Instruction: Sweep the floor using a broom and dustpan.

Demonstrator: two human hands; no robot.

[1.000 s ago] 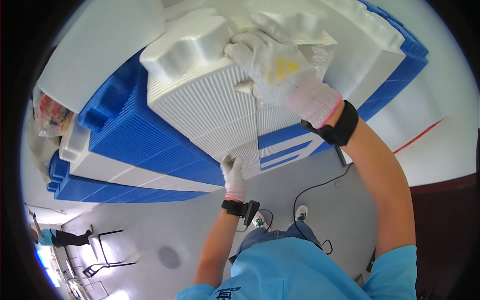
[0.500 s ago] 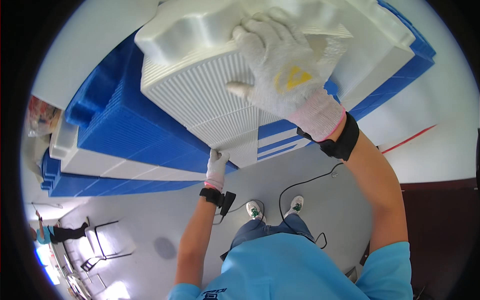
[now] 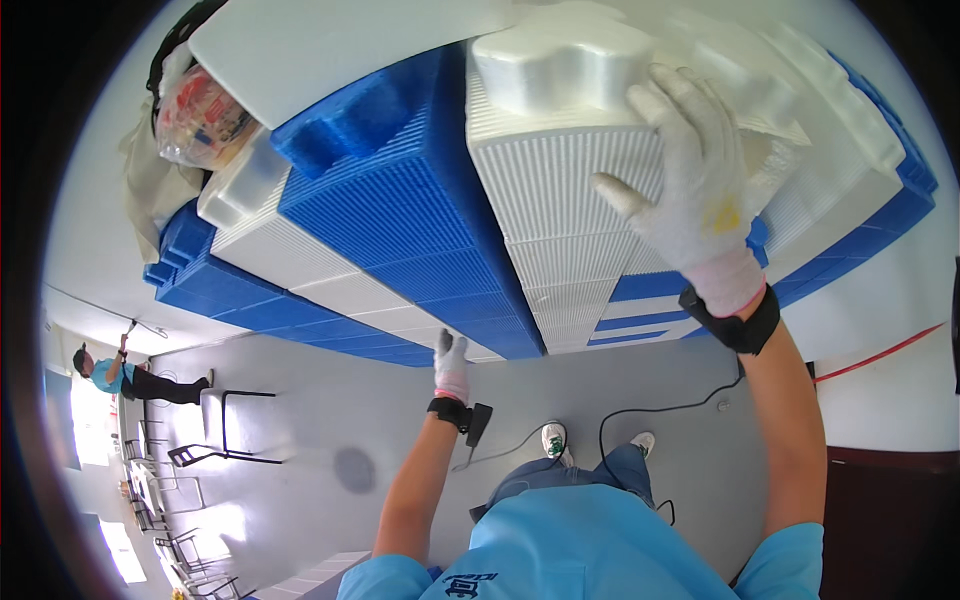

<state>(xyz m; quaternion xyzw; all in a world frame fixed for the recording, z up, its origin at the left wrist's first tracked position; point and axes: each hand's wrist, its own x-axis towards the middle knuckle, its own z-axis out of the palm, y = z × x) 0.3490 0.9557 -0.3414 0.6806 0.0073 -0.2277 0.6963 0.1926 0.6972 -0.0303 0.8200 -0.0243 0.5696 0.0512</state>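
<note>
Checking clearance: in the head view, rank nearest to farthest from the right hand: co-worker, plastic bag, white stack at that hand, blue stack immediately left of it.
1. White stack: at the right hand.
2. Blue stack: just left.
3. Plastic bag: upper left.
4. Co-worker: far left.

White stack (image 3: 570, 190) shifted rightward across my feed.
I now see the left hand (image 3: 451, 370), just below frame centre, gone from that stack's edge to the lower end of the blue stack (image 3: 400, 220).

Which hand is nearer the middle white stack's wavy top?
Right. The right hand is up close by the wavy top; the left hand is lower, near the base of the stacks.
</note>
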